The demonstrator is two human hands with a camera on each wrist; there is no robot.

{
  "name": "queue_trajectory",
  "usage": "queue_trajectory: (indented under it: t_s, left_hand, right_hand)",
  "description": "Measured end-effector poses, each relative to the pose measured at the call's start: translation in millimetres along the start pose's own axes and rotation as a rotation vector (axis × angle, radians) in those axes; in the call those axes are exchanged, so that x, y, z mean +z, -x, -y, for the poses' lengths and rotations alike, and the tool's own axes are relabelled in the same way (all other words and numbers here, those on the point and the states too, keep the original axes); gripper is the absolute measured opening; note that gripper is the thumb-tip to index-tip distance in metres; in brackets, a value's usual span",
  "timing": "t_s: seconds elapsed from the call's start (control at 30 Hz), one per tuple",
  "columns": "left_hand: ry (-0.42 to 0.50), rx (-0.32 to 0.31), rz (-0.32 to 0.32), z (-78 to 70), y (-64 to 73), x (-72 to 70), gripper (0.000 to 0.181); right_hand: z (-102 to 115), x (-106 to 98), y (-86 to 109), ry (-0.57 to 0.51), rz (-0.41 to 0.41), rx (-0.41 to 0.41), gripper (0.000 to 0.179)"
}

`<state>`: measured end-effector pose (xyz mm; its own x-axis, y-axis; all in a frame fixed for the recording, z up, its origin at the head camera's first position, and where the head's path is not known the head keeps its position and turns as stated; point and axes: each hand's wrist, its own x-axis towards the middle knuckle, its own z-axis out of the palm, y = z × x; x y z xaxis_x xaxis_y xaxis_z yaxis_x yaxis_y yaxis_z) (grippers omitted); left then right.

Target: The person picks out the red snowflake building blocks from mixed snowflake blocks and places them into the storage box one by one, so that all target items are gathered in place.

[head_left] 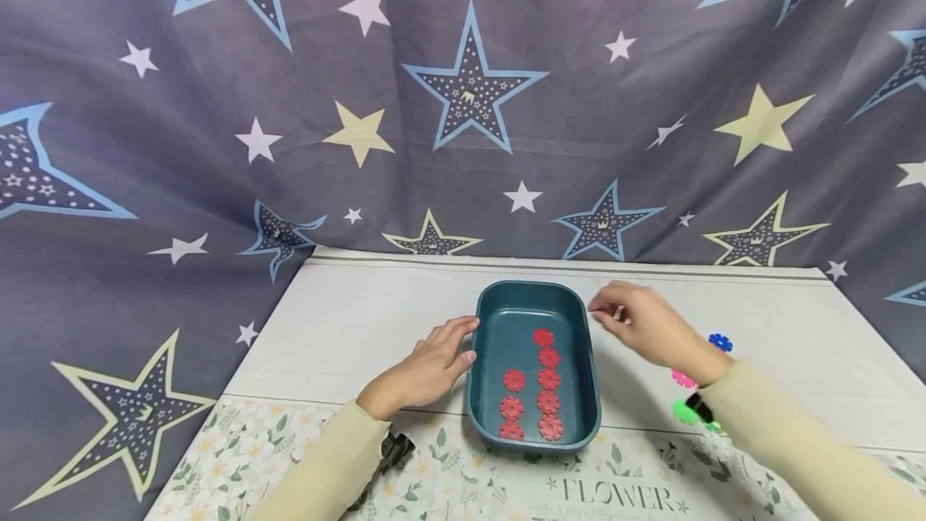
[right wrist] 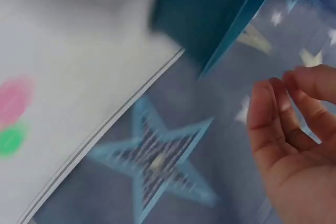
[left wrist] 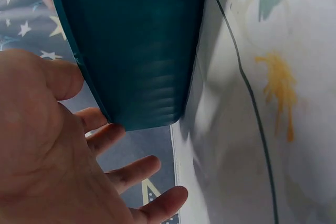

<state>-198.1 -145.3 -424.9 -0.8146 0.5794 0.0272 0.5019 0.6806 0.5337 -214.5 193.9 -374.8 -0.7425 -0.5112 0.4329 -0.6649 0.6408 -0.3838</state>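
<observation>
A dark teal rectangular tray (head_left: 534, 300) stands on the table. Inside it, red flower-shaped plastic discs (head_left: 548, 379) lie in two columns, three on the left and several on the right. My left hand (head_left: 427, 364) touches the tray's left rim with spread fingers; the left wrist view has its thumb and fingertips along the tray's (left wrist: 131, 51) edge. Just outside the right rim hovers my right hand (head_left: 640, 320), fingers loosely bent. In the right wrist view nothing shows between the fingertips of the right hand (right wrist: 294, 124).
Beside the right forearm lie a blue disc (head_left: 720, 342), a pink disc (head_left: 683, 378) and green discs (head_left: 684, 412), partly hidden by the arm. A white and floral cloth (head_left: 376, 296) covers the table. Behind it hangs a grey star-patterned curtain (head_left: 463, 183).
</observation>
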Motion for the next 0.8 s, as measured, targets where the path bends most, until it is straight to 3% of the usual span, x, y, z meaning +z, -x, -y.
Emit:
queue_trajectory:
  t_s: [0.13,0.23,0.47,0.6,0.8]
  left_hand:
    - [-0.004,0.005,0.002,1.1,-0.1,0.6,0.053]
    - [-0.009,0.009,-0.004,2.9,-0.3,1.0,0.053]
    - [-0.022,0.023,-0.021,4.0,-0.9,-0.5,0.053]
    - [-0.023,0.029,-0.02,3.7,-1.7,0.1,0.053]
    - [-0.019,0.035,-0.016,1.1,-3.0,0.9,0.053]
  right_hand:
    - [-31,-27,28.7,0.087,0.041,0.093,0.017]
    - [-55,-42,52.6,0.126,0.124,0.194,0.015]
    - [-102,-51,100.8,0.105,0.318,0.423,0.021]
    - [-114,-47,114.1,0.112,0.332,0.468,0.022]
    - [-119,-42,119.8,0.098,0.295,0.464,0.017]
